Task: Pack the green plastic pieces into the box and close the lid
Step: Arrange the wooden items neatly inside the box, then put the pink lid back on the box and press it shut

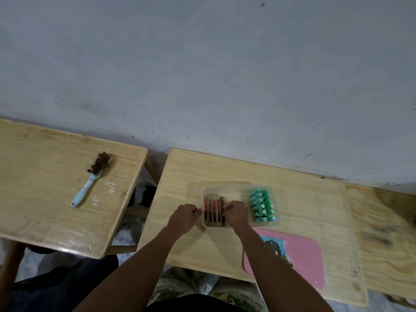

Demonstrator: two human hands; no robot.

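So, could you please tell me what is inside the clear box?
The clear box holds green pieces at right and red-and-gold sticks at left, between both hands. Its floor under them is covered.

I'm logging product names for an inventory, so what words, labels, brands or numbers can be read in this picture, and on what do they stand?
None can be read.
Pink lid: a dark printed picture, no legible words.
Green plastic pieces: small coloured round marks on their ends, too small to read.
Red and gold sticks in the clear box: no text shows.
Brush: no label shows.
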